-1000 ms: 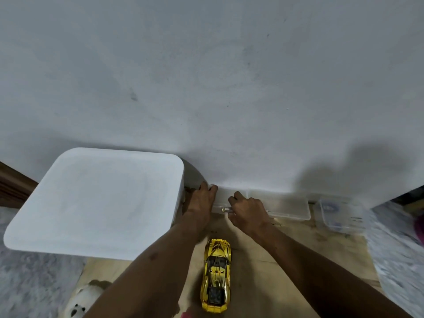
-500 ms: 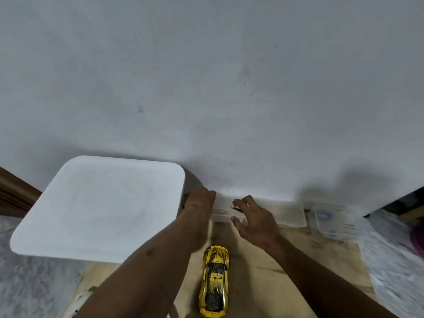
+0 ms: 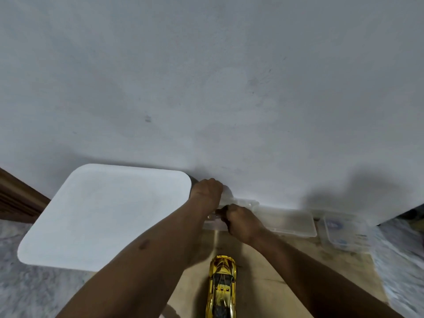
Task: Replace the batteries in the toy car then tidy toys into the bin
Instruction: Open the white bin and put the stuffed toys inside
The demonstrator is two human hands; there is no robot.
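A yellow toy car [image 3: 221, 286] sits on the wooden board [image 3: 270, 267] at the near edge, nose pointing away toward the wall [image 3: 206, 76], between the person's two forearms and touched by neither. Beyond it, against the wall, lies a long clear case [image 3: 291, 220]; what it holds is too blurred to make out. The left hand [image 3: 207, 190] rests curled over the case's far-left corner, seemingly lifting its clear lid [image 3: 241, 201], though how tightly it grips I cannot tell. The right hand [image 3: 243, 222] is closed into a fist at the case's near-left edge, fingers pressed together around something small and dark, which I cannot identify. To the right, just beside the case, stands a smaller clear box [image 3: 341, 230] with blue shapes inside. On the left, a big white bin [image 3: 103, 216] stands with its lid on.
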